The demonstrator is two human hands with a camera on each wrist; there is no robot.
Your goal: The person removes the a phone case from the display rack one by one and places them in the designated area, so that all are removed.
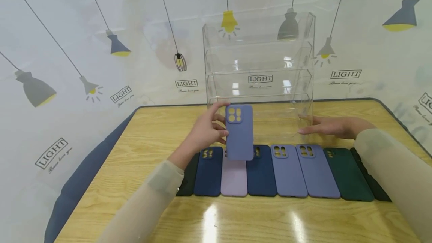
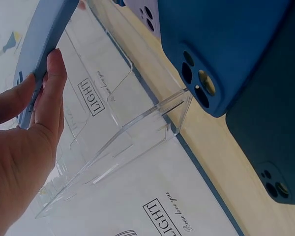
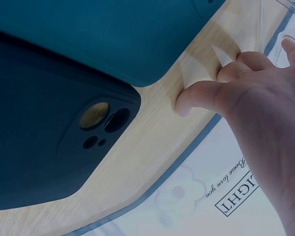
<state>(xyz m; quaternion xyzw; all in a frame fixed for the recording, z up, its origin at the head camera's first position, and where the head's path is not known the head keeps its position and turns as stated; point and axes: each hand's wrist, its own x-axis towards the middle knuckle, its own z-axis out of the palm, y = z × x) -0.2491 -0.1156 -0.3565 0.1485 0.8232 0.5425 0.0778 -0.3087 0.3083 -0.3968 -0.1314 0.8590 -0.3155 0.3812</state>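
My left hand (image 1: 206,128) pinches a lavender phone case (image 1: 240,140) by its left edge, thumb on one side and fingers on the other. The case stands nearly upright above the row, its camera cutouts at the top left. Behind it is a clear acrylic tiered display stand (image 1: 229,73). At the stand's lower right side, my right hand (image 1: 334,126) lies with fingers loosely extended and holds nothing. Fingertips (image 3: 183,105) appear to rest on the tabletop in the right wrist view; whether they touch the stand I cannot tell.
Several phone cases lie in a row on the wooden table (image 1: 135,168): dark blue (image 1: 208,177), pale pink (image 1: 234,181), lavender (image 1: 288,175), green (image 1: 349,175) and near-black (image 1: 189,179). My right sleeve (image 1: 391,164) partly covers the row's right end. A lamp-printed backdrop (image 1: 152,18) stands behind.
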